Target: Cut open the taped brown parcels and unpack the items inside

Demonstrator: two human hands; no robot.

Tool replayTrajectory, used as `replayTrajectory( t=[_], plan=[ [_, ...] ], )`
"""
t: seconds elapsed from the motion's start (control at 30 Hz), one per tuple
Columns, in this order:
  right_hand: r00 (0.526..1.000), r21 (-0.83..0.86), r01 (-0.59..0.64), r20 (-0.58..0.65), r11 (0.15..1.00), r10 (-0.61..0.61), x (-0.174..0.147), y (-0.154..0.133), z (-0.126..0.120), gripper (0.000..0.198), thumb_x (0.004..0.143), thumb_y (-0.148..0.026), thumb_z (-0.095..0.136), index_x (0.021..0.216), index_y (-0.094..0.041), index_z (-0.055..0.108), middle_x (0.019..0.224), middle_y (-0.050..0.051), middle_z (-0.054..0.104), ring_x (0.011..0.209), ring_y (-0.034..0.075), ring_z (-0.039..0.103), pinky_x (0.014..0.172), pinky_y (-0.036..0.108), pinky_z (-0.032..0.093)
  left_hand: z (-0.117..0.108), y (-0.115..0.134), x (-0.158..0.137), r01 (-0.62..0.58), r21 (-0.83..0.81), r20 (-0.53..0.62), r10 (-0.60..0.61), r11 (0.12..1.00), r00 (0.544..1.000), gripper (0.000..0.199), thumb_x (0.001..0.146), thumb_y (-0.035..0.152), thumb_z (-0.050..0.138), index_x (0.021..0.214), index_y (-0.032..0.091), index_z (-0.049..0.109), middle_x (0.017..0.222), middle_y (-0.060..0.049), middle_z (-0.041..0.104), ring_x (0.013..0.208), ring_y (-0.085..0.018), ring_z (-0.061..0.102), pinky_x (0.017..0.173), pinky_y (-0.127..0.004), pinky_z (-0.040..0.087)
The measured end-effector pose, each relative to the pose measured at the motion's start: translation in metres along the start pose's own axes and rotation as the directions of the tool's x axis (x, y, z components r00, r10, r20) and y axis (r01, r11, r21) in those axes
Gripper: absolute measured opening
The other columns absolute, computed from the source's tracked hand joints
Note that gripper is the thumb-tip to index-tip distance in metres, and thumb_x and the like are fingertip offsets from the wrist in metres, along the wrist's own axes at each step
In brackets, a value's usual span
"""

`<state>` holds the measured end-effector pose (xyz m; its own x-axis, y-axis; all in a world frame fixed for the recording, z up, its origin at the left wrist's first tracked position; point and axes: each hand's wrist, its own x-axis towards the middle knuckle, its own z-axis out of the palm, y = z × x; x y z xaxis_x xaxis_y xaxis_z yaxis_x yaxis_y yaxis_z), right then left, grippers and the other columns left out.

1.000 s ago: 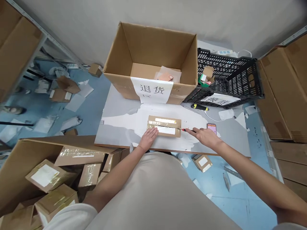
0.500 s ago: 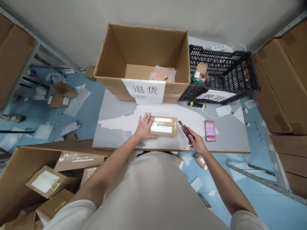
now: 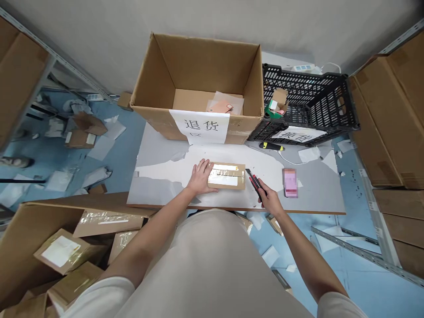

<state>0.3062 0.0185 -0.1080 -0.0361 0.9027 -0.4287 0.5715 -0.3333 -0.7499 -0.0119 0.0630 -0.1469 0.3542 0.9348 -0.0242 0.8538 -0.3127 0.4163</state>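
Note:
A small taped cardboard box (image 3: 241, 180) with white labels lies flat on the table. My left hand (image 3: 199, 177) grips its left end, with the fingers at the far corner and the thumb along the near side. In my right hand (image 3: 270, 197) is a red-and-black utility knife (image 3: 254, 182), its blade pointing up and left at the box's right end. The blade tip is close to that edge; whether it touches cannot be made out. A phone (image 3: 290, 183) with a pink screen lies to the right of my right hand.
Behind the small box stands a large open carton (image 3: 149, 115) holding flat packets. Beside it is a black plastic crate (image 3: 327, 115) with a small green-and-brown box. A yellow-and-black tool (image 3: 271, 146) lies before the crate. At lower left, a big carton (image 3: 20, 238) holds several parcels.
My right hand and the knife have shifted slightly left. My left hand stays on the small box, and the whole view has moved a little.

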Motion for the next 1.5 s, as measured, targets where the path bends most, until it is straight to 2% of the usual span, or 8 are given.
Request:
replayTrajectory(
  t=[0.3, 0.5, 0.67, 0.83, 1.13, 1.3, 1.4, 1.5],
  plan=[
    [0.992, 0.104, -0.005, 0.128, 0.995, -0.008, 0.004, 0.012, -0.007, 0.063, 0.085, -0.05, 0.043, 0.14, -0.021, 0.036, 0.058, -0.004, 0.057, 0.039, 0.009, 0.044, 0.036, 0.022, 0.043, 0.009, -0.006, 0.001, -0.106, -0.114, -0.136, 0.09, 0.988, 0.987, 0.111, 0.044, 0.064, 0.075, 0.134, 0.01, 0.036, 0.137, -0.024, 0.034, 0.132, -0.042, 0.021, 0.106, -0.056, 0.025],
    [0.98, 0.08, -0.002, 0.201, 0.997, -0.015, 0.01, 0.02, -0.016, 0.063, 0.084, -0.051, 0.044, 0.14, -0.021, 0.037, 0.064, -0.002, 0.059, 0.038, 0.008, 0.043, 0.036, 0.023, 0.042, 0.013, -0.007, 0.0, -0.078, -0.107, -0.114, 0.066, 0.991, 0.991, 0.107, 0.047, 0.061, 0.074, 0.134, 0.012, 0.036, 0.137, -0.022, 0.031, 0.132, -0.042, 0.021, 0.106, -0.058, 0.024],
    [0.975, 0.077, -0.001, 0.221, 0.997, -0.016, -0.005, 0.027, -0.016, 0.064, 0.086, -0.051, 0.042, 0.141, -0.019, 0.034, 0.049, -0.005, 0.05, 0.035, 0.009, 0.041, 0.037, 0.024, 0.042, 0.012, -0.005, 0.001, -0.09, -0.12, -0.137, 0.074, 0.989, 0.988, 0.108, 0.046, 0.061, 0.075, 0.134, 0.012, 0.036, 0.136, -0.023, 0.032, 0.131, -0.043, 0.022, 0.105, -0.057, 0.026],
    [0.964, 0.087, -0.004, 0.265, 0.996, -0.019, -0.027, 0.028, -0.004, 0.059, 0.087, -0.051, 0.041, 0.138, -0.023, 0.04, 0.059, -0.002, 0.056, 0.038, 0.009, 0.043, 0.036, 0.023, 0.042, 0.012, -0.006, 0.001, -0.085, -0.127, -0.139, 0.067, 0.988, 0.988, 0.109, 0.045, 0.062, 0.075, 0.133, 0.013, 0.036, 0.136, -0.022, 0.032, 0.131, -0.043, 0.022, 0.105, -0.058, 0.026],
    [0.98, 0.111, -0.047, 0.199, 0.993, 0.024, -0.041, 0.035, 0.008, 0.063, 0.087, -0.052, 0.042, 0.14, -0.019, 0.036, 0.055, -0.003, 0.053, 0.038, 0.01, 0.044, 0.04, 0.025, 0.043, 0.013, -0.007, -0.001, -0.092, -0.141, -0.13, 0.074, 0.986, 0.989, 0.111, 0.045, 0.063, 0.075, 0.136, 0.014, 0.034, 0.139, -0.022, 0.03, 0.134, -0.042, 0.019, 0.107, -0.057, 0.023],
    [0.992, 0.133, -0.079, 0.104, 0.988, 0.066, -0.047, 0.049, 0.001, 0.063, 0.085, -0.05, 0.046, 0.139, -0.019, 0.039, 0.05, -0.005, 0.052, 0.037, 0.009, 0.043, 0.04, 0.024, 0.041, 0.011, -0.003, -0.002, -0.066, -0.122, -0.121, 0.051, 0.99, 0.991, 0.111, 0.046, 0.064, 0.074, 0.135, 0.012, 0.033, 0.138, -0.022, 0.031, 0.134, -0.041, 0.018, 0.108, -0.054, 0.024],
    [0.994, 0.301, -0.109, 0.008, 0.948, 0.111, -0.049, 0.056, -0.008, 0.062, 0.081, -0.05, 0.054, 0.133, -0.019, 0.043, 0.058, -0.003, 0.057, 0.037, 0.01, 0.045, 0.036, 0.024, 0.039, 0.011, 0.001, -0.002, 0.05, -0.104, -0.161, -0.066, 0.993, 0.985, 0.111, 0.046, 0.064, 0.075, 0.134, 0.013, 0.032, 0.138, -0.022, 0.031, 0.133, -0.042, 0.019, 0.105, -0.055, 0.027],
    [0.99, 0.54, -0.06, -0.079, 0.84, 0.121, -0.043, 0.047, 0.0, 0.053, 0.075, -0.047, 0.062, 0.119, -0.022, 0.047, 0.082, 0.001, 0.062, 0.041, 0.009, 0.05, 0.035, 0.024, 0.04, 0.011, 0.007, -0.003, 0.158, -0.092, -0.185, -0.173, 0.983, 0.967, 0.113, 0.044, 0.064, 0.075, 0.134, 0.013, 0.031, 0.137, -0.023, 0.031, 0.132, -0.042, 0.02, 0.101, -0.054, 0.031]
  ],
)
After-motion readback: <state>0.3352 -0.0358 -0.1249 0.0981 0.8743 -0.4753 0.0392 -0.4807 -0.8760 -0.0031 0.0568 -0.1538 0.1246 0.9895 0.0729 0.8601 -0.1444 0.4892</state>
